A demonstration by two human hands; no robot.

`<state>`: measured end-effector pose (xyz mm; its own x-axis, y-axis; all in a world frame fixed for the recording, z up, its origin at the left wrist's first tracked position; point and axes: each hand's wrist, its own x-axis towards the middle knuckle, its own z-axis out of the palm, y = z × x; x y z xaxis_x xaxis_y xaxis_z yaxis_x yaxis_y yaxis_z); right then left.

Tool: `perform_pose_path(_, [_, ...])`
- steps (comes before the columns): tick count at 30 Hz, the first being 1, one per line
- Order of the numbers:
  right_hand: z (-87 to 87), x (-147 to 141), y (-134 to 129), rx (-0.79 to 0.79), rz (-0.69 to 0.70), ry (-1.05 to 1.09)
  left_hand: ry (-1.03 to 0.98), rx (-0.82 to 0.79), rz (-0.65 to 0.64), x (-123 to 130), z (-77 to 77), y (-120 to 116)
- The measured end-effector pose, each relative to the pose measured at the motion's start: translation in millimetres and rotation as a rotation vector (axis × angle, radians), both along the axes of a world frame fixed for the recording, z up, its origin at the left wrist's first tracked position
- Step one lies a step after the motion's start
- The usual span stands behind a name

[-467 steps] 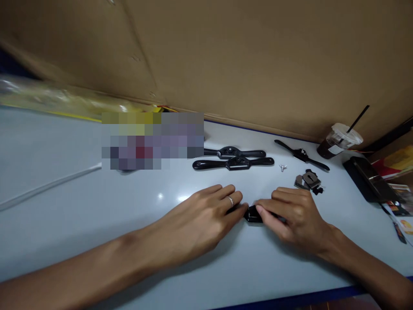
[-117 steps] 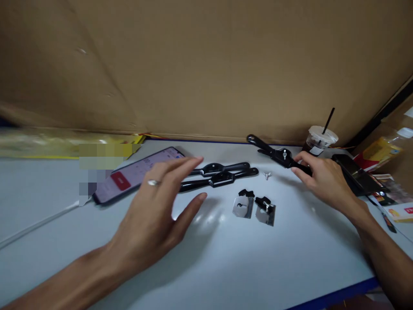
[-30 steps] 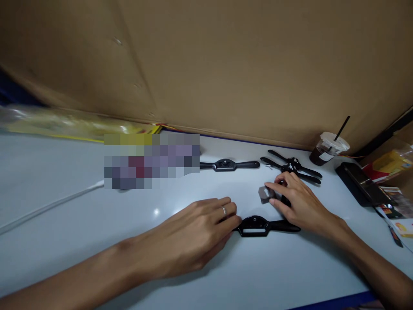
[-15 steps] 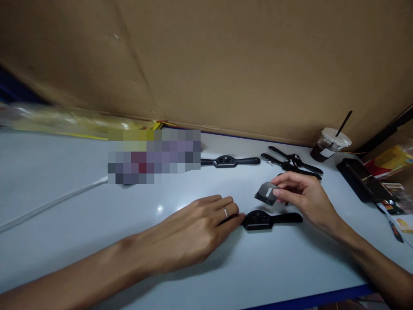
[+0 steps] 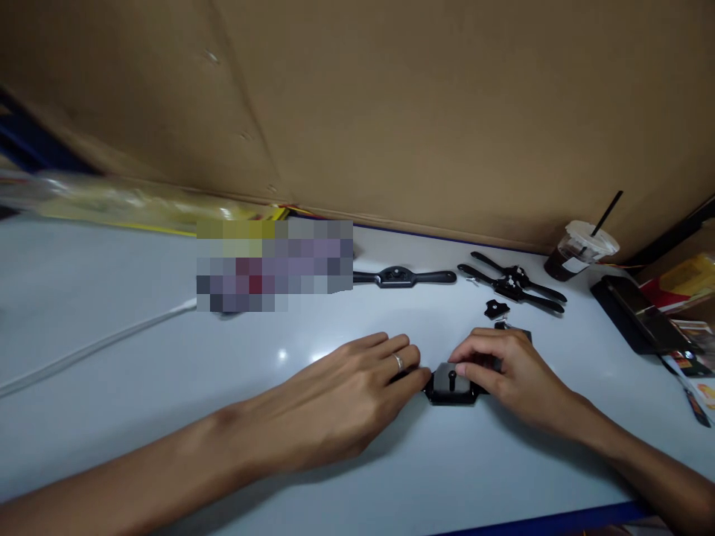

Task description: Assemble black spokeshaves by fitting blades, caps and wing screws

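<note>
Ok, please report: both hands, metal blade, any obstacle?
Left hand holding black tool; right hand on blade. Blade over tool's middle, full seating unclear. Black clip beyond, apart from tool.

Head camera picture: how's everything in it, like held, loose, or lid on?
Shiny black two-handled metal frame: lying flat, steadied by left hand
Grey slotted metal blade: on that frame, pinched by right hand
Dull black two-handled metal frame: lying untouched
Two black two-handled tools: lying side by side
Small black notched plate: lying loose
Small silver screw: lying loose
Clear plastic cup: upright, white lid on
</note>
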<state>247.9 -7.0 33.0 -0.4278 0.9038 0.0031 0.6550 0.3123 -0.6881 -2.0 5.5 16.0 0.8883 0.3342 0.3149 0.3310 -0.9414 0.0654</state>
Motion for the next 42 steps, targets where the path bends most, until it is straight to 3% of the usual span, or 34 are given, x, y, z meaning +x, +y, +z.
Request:
perform_pose_path(5, [6.4, 5.5, 0.9, 0.066, -0.02, 0.01, 0.0, -0.044, 0.042, 0.8, 0.3, -1.6])
perform_pose_path(9, [23.4, 24.4, 8.7, 0.311, -0.16, -0.024, -0.019, -0.063, 0.049, 0.2, -2.6, -1.5])
perform_pose_path(12, [31.8, 44.3, 17.8, 0.444, -0.253, -0.188, -0.054, -0.069, 0.051, 0.4, -4.1, -1.7])
perform_pose_path(16, [33.1, 68.1, 26.1, 0.369, -0.237, -0.502, -0.037, -0.058, 0.038, 1.1, -3.4, -2.2])
perform_pose_path(19, [33.9, 76.2, 25.0, 0.306, -0.192, -0.62, -0.018, -0.043, 0.031, 1.1, -3.3, -2.0])
perform_pose_path(25, [31.6, 56.9, 15.7, 0.206, -0.234, -0.812, -0.025, -0.039, 0.03, 0.1, -6.8, -0.9])
perform_pose_path(31, [21.7, 36.4, 16.6, 0.147, -0.173, -0.705, -0.014, -0.055, 0.046, -1.1, -6.7, -0.8])
perform_pose_path(33, [21.2, 33.8, 15.9, 0.179, -0.143, -0.562, 0.005, -0.047, 0.041, -1.1, -5.1, -1.2])
perform_pose_path(37, [20.7, 23.5, 8.0, 0.233, -0.03, -0.074, 0.04, -0.012, 0.026, -0.4, -1.7, -2.0])
perform_pose_path(42, [11.5, 6.4, -5.6, 0.191, 0.067, 0.028, 0.055, 0.016, 0.023, 0.9, -1.1, -0.9])
